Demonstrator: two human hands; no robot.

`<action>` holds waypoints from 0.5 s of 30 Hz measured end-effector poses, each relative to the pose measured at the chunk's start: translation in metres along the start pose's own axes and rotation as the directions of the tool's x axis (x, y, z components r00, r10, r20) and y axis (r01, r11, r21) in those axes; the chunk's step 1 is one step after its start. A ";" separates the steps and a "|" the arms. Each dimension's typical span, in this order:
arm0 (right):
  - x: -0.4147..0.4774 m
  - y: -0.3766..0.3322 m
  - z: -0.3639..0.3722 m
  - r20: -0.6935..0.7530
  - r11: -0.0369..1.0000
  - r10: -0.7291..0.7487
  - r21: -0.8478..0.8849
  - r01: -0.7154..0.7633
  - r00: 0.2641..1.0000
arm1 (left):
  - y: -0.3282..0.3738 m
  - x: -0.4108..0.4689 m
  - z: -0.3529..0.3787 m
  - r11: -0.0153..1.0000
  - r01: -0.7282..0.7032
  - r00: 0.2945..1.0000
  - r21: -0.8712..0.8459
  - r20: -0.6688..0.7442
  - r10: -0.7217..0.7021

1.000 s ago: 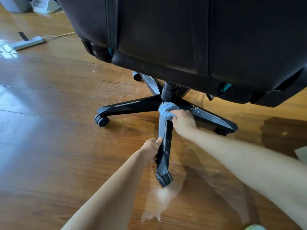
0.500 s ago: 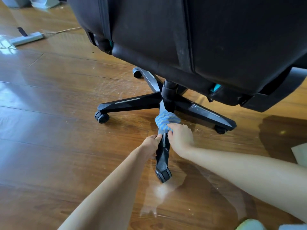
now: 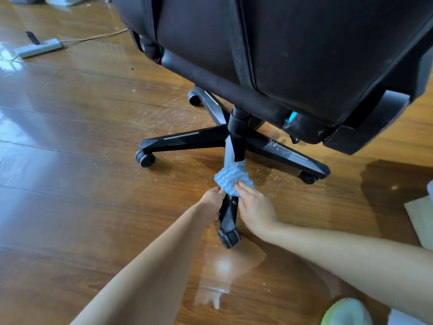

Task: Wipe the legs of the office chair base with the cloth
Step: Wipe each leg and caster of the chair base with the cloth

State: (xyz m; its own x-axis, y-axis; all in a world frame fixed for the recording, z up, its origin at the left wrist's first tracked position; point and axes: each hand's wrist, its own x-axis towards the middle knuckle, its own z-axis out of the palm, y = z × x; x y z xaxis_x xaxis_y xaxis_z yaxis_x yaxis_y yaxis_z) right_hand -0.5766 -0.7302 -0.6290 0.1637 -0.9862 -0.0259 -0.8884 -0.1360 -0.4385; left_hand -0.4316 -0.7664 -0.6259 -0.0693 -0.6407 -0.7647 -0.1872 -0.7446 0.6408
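Note:
A black office chair stands on the wood floor, its star-shaped base (image 3: 236,137) spreading several legs with castors. The near leg (image 3: 228,212) points toward me and ends in a castor (image 3: 229,238). A blue-and-white wavy cloth (image 3: 232,175) is pressed on the middle of this leg by my right hand (image 3: 254,211), whose fingers pinch the cloth's lower edge. My left hand (image 3: 212,201) grips the left side of the same leg just below the cloth. The right leg (image 3: 288,156) shows white dusty specks near the hub.
The big black seat and backrest (image 3: 293,55) overhang the base. A grey power strip (image 3: 38,49) with a cable lies far left. Pale paper (image 3: 421,221) lies at the right edge, and a green-white object (image 3: 346,311) sits bottom right. Glossy floor (image 3: 70,184) spreads to the left.
My right hand has slid the cloth from the hub down along the near leg toward me. My left hand has kept its hold on the leg's side.

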 end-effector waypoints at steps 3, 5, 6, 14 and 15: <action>0.019 0.006 -0.005 -0.004 0.999 -0.017 -0.035 0.017 1.000 | -0.001 0.000 -0.001 1.000 -0.005 1.000 0.030 0.014 0.004; 0.050 0.009 -0.015 -0.011 0.997 0.005 -0.073 -0.006 1.000 | -0.001 -0.003 -0.005 1.000 -0.008 0.999 -0.002 0.051 0.008; 0.063 0.012 -0.021 -0.006 0.997 0.025 -0.070 -0.025 1.000 | -0.001 -0.007 -0.007 1.000 -0.004 0.997 -0.031 0.073 0.006; 0.012 0.009 0.000 -0.009 0.998 -0.013 -0.055 0.012 1.000 | -0.016 -0.024 -0.006 0.998 -0.022 0.999 -0.056 0.046 0.025; -0.007 0.008 0.007 -0.002 0.999 -0.050 -0.020 0.050 0.999 | -0.019 -0.022 -0.006 0.998 -0.024 0.997 -0.053 0.072 0.028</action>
State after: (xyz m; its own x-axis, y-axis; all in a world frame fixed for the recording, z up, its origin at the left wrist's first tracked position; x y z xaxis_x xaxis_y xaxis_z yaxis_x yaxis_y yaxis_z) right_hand -0.5819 -0.7239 -0.6389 0.2066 -0.9784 -0.0019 -0.8875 -0.1866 -0.4213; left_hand -0.4209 -0.7394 -0.6214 -0.1453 -0.6461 -0.7493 -0.1333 -0.7377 0.6619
